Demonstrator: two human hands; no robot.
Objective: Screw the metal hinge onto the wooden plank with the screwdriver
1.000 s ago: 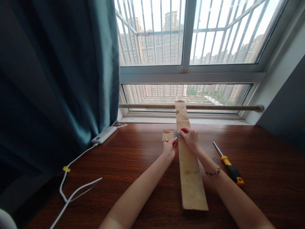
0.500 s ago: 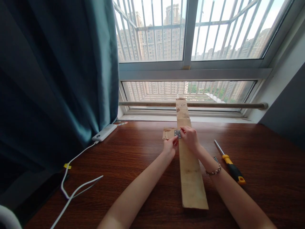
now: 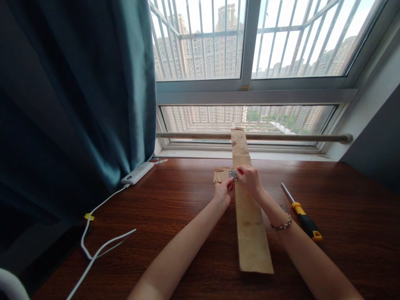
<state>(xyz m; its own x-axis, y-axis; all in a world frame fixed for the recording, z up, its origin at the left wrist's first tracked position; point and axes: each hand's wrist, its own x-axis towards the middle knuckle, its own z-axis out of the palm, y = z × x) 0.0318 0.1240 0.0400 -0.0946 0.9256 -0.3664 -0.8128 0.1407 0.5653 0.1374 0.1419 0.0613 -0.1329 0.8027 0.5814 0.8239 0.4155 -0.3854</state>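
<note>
A small metal hinge (image 3: pixel 231 175) lies across the joint between a long wooden board (image 3: pixel 252 233) and a short wood piece (image 3: pixel 219 175) to its left. My left hand (image 3: pixel 223 193) is closed at the hinge's lower edge, with thumb and fingertips pressed against it. From the right, my right hand (image 3: pixel 249 180) reaches over the board, its fingers pinched together at the hinge's right leaf. Whatever sits between those fingertips is too small to make out. The board runs from near me to the window, its far end by the rail.
A screwdriver (image 3: pixel 301 214) with a yellow and black handle lies right of my right forearm. Small metal pieces (image 3: pixel 283 208) show partly behind that wrist. At left are a white power strip (image 3: pixel 137 173), a white cable (image 3: pixel 93 257) and a blue curtain (image 3: pixel 125 83).
Both hands keep their places at the hinge, with almost no visible movement. The view has shifted very slightly.
</note>
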